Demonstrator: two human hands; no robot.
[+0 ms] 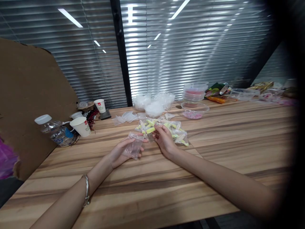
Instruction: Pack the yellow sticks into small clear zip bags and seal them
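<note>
My left hand (121, 152) holds a small clear zip bag (133, 147) over the table, its thumb on top and its fingers beneath. The bag looks nearly flat; whether anything small lies inside is hard to make out. My right hand (165, 140) is closed with thumb and forefinger on a small yellow strip-like piece (150, 130). This piece is at the near left of a pile of clear bags (181, 137) with yellow and pale contents. The right hand hides part of that pile.
Behind the pile sit clear plastic bowls (154, 109) and loose empty bags (128, 116). A round tub (194, 113) holds pink bits near stacked containers (194, 92). At left stand a bottle (56, 131), paper cups (81, 126) and a cardboard sheet (30, 95).
</note>
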